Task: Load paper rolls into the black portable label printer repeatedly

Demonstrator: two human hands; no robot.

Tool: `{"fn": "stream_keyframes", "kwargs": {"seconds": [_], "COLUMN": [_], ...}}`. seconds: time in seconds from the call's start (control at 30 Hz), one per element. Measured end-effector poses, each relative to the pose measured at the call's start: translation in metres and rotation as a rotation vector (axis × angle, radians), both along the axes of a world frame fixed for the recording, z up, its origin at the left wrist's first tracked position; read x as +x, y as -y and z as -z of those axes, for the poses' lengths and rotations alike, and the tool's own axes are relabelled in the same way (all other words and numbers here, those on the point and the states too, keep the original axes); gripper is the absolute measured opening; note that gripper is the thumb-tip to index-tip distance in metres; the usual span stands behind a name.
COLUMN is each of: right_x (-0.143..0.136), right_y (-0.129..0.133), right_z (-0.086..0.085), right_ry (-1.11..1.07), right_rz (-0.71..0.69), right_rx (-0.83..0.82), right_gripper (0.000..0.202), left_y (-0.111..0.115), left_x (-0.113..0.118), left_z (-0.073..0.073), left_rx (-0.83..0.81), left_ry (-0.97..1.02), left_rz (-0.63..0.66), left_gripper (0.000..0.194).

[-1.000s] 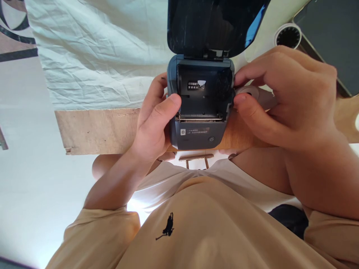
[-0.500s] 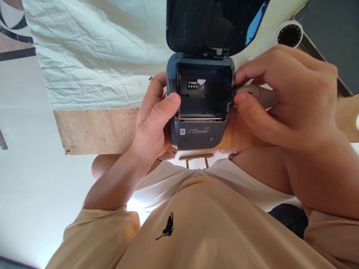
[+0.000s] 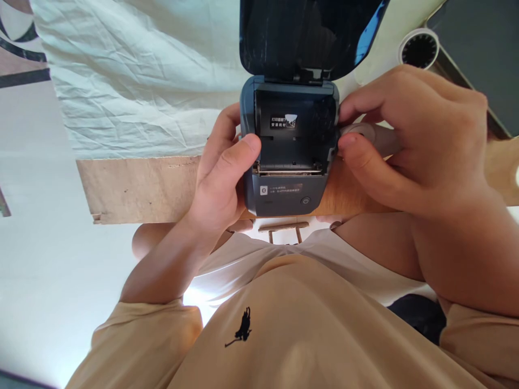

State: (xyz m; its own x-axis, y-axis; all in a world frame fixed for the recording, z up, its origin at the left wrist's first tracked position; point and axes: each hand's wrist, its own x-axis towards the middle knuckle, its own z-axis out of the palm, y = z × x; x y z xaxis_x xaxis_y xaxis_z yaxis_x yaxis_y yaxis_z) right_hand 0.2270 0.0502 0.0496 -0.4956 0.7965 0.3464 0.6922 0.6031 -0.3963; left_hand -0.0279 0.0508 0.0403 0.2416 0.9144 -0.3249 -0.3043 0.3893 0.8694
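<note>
A dark blue label printer (image 3: 290, 194) is tilted toward me at the table's front edge. Its glossy black lid (image 3: 302, 38) stands raised, and no roll shows in the bay. My left hand (image 3: 221, 167) grips the printer's left side, thumb over the bay's rim and fingers behind. At the right side, my right hand (image 3: 430, 140) is closed, with thumb and index fingertips against the casing. Between them lies a pale, rounded object (image 3: 375, 135), mostly hidden by the hand; its kind is unclear.
A wrinkled pale green cloth (image 3: 141, 81) covers much of the wooden table (image 3: 138, 189). At the upper right are a white-rimmed round container (image 3: 419, 49) with a dark inside and a large dark flat panel (image 3: 482, 54). My legs are under the table edge.
Almost nothing differs. Both hands keep their places on the printer, and the lid stays raised; the view has shifted very slightly.
</note>
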Motion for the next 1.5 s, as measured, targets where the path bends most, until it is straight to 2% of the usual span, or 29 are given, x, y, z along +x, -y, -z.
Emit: {"fn": "stream_keyframes", "kwargs": {"seconds": [0.17, 0.4, 0.53, 0.63, 0.8, 0.93, 1.07, 1.3, 1.5], "right_x": [-0.0002, 0.0007, 0.0016, 0.0013, 0.0000, 0.0013, 0.0034, 0.0020, -0.0005], "right_y": [-0.0003, -0.0017, -0.0016, -0.0019, -0.0021, -0.0017, -0.0017, -0.0021, -0.0022], "right_z": [-0.0011, 0.0020, 0.0007, -0.0007, 0.0014, 0.0018, 0.0009, 0.0005, 0.0026], "right_ry": [0.011, 0.013, 0.020, 0.017, 0.006, 0.008, 0.016, 0.018, 0.011], "right_rz": [0.001, -0.017, -0.016, -0.012, -0.014, -0.023, -0.018, -0.006, -0.015], "right_rx": [0.001, 0.030, 0.023, 0.025, 0.026, 0.019, 0.026, 0.029, 0.019], "right_gripper": [0.021, 0.016, 0.016, 0.016, 0.016, 0.015, 0.017, 0.016, 0.016], "left_y": [-0.0007, 0.0004, 0.0004, 0.0005, 0.0003, 0.0005, 0.0005, -0.0009, -0.0018], "left_x": [0.0001, -0.0031, -0.0060, -0.0057, -0.0026, -0.0018, -0.0006, 0.0021, 0.0027], "left_z": [-0.0004, 0.0044, 0.0061, 0.0050, 0.0025, 0.0027, 0.0011, -0.0021, -0.0037], "left_rx": [-0.022, 0.035, 0.050, 0.057, 0.008, 0.033, -0.001, -0.017, -0.009], "left_ry": [-0.027, -0.003, 0.061, 0.031, 0.001, 0.049, 0.014, 0.036, -0.044], "left_rz": [-0.020, 0.009, 0.028, 0.043, 0.001, 0.003, -0.027, -0.032, -0.044], "left_gripper": [0.075, 0.061, 0.060, 0.057, 0.070, 0.058, 0.068, 0.075, 0.079]}}
